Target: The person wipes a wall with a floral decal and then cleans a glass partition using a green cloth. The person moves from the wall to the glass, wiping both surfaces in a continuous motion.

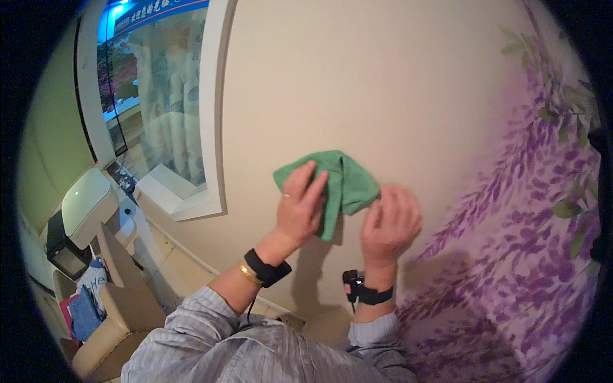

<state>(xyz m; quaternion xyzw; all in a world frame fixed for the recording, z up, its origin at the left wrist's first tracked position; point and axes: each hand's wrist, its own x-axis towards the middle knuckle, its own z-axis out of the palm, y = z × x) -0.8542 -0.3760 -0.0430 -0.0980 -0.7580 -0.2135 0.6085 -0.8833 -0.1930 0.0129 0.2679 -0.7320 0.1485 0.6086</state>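
A green cloth [354,184] is spread in loose folds in front of a cream wall [364,86], one fold hanging downward. My left hand [301,206] lies over the cloth's left part with its fingers on the fabric; whether it grips the cloth or presses it flat is hard to see. My right hand [391,220] is at the cloth's right corner, fingers bent and slightly blurred; its hold on the corner cannot be made out. Both wrists wear black straps with small devices.
A white-framed window [218,119] is to the left. Below it are a tan armchair [112,330] with folded clothes [86,313] and a white-topped stool or bin [88,203]. Purple painted flowers [517,230] cover the wall at right. A skirting board [191,263] runs along the floor.
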